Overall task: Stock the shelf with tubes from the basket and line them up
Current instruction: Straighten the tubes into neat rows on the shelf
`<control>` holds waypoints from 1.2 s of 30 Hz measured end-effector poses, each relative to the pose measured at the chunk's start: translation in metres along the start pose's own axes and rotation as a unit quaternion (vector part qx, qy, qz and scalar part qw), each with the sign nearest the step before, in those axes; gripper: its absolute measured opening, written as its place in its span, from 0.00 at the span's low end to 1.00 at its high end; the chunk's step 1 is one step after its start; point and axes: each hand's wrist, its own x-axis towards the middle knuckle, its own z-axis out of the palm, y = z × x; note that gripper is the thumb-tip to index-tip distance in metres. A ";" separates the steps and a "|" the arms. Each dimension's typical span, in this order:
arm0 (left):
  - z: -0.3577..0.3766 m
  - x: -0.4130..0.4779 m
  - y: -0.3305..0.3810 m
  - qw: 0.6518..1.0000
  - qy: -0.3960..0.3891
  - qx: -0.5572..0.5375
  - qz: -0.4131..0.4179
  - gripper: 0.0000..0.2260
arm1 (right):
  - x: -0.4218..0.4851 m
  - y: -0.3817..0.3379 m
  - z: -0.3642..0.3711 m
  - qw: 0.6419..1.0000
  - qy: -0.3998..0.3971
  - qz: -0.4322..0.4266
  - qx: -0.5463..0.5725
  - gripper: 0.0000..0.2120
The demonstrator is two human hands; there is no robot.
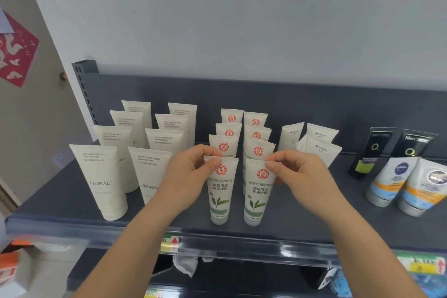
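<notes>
Each hand pinched the top crimp of one upright white green-leaf tube at the near edge of the dark grey shelf [60,203]: left hand [187,172] on the left tube [221,191], right hand [294,173] on the right tube [257,195], long axes vertical, side by side.

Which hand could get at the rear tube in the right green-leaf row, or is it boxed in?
Probably neither without lifting over: the rear tube stands behind three others, and both hands, left and right, pinch the front tubes' tops.
</notes>
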 end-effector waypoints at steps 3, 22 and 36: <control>-0.001 -0.001 -0.001 1.000 -0.003 0.003 0.003 0.04 | 0.000 0.000 0.000 1.000 0.001 0.001 -0.002 0.04; 0.001 -0.007 -0.003 0.999 -0.019 0.010 0.025 0.04 | -0.007 0.002 -0.003 1.000 -0.013 -0.010 -0.013 0.03; -0.004 0.023 0.033 1.000 0.007 -0.019 -0.004 0.11 | 0.032 -0.027 -0.024 0.996 0.061 -0.024 -0.055 0.05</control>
